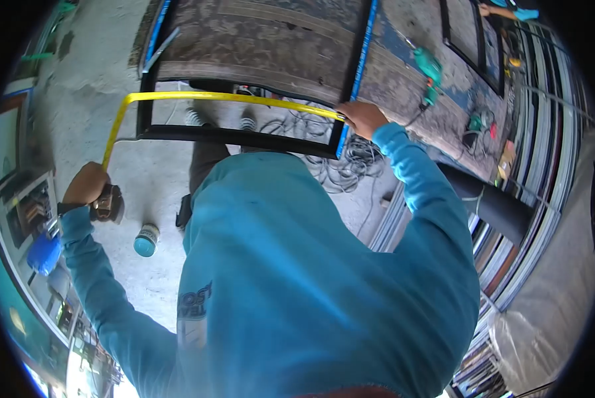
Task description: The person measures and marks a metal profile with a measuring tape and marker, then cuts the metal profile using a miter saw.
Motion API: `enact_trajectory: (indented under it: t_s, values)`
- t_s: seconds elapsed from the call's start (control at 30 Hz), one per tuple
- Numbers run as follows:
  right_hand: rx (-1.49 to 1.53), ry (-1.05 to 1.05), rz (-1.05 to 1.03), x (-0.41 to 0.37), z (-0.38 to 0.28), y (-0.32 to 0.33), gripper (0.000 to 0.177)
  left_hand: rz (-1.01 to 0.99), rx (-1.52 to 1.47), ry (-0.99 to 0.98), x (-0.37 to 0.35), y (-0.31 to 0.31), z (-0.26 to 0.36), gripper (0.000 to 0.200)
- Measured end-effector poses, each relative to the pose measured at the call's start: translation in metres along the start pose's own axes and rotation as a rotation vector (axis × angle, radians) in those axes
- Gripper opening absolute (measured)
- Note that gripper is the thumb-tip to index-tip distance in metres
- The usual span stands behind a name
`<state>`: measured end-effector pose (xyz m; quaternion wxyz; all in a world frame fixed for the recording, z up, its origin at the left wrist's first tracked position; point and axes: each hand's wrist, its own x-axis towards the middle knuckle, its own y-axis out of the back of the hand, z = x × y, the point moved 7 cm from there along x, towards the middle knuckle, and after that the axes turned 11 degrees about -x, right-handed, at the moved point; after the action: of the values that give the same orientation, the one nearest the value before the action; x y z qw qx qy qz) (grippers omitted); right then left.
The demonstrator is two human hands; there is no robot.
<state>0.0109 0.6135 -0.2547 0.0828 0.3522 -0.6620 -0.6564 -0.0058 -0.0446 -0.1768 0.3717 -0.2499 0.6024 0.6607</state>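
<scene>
L hand [85, 184]: shut round case [111, 203].
R hand [360, 118]: pinches tape [211, 97] end, on frame [234, 137] corner.
tape: runs btw hands.

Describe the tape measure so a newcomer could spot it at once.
Start at the big worn worktable with the black frame jutting past its near edge. The tape measure is the yellow strip stretched across that frame, from the left hand to the right hand at the frame's corner. Nothing else nearby is bright yellow; the frame's bars are black.

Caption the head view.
A yellow tape spans a dark frame, case in the left hand, end held by the right hand.
</scene>
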Motion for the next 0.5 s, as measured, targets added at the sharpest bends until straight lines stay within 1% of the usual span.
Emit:
enact_trajectory:
  t_s: [0.1,0.2,0.3,0.33,0.37,0.4,0.43,0.47,0.5]
  values:
    - [-0.031,-0.036,-0.143,0.001,0.011,-0.003,0.030,0.006,0.116,-0.161,0.008,-0.002,0.006,0.017]
    - [0.012,-0.104,-0.128,0.002,0.011,0.003,0.025,0.054,-0.243,0.263,0.004,0.012,-0.001,0.017]
    - [0.066,-0.195,-0.088,-0.007,0.017,0.001,0.022,0.042,-0.186,0.150,-0.006,0.025,0.025,0.016]
    - [0.074,-0.210,-0.057,-0.010,0.017,0.001,0.021,0.052,-0.067,0.019,0.005,0.016,0.017,0.018]
    - [0.086,-0.216,-0.022,-0.012,0.018,-0.001,0.021,0.062,0.053,-0.102,0.020,-0.002,-0.005,0.020]
    - [0.101,-0.214,0.020,-0.010,0.020,-0.007,0.020,0.073,0.176,-0.211,0.019,0.002,-0.003,0.023]
    - [0.135,-0.249,0.018,-0.010,0.023,-0.012,0.021,0.059,0.190,-0.201,0.019,-0.001,-0.009,0.023]
    - [0.158,-0.199,0.103,-0.011,0.026,-0.018,0.021,0.111,0.290,-0.235,0.031,-0.015,-0.029,0.021]
    - [0.138,-0.186,0.123,-0.010,0.028,-0.025,0.022,0.146,0.234,-0.235,0.027,-0.010,-0.022,0.021]
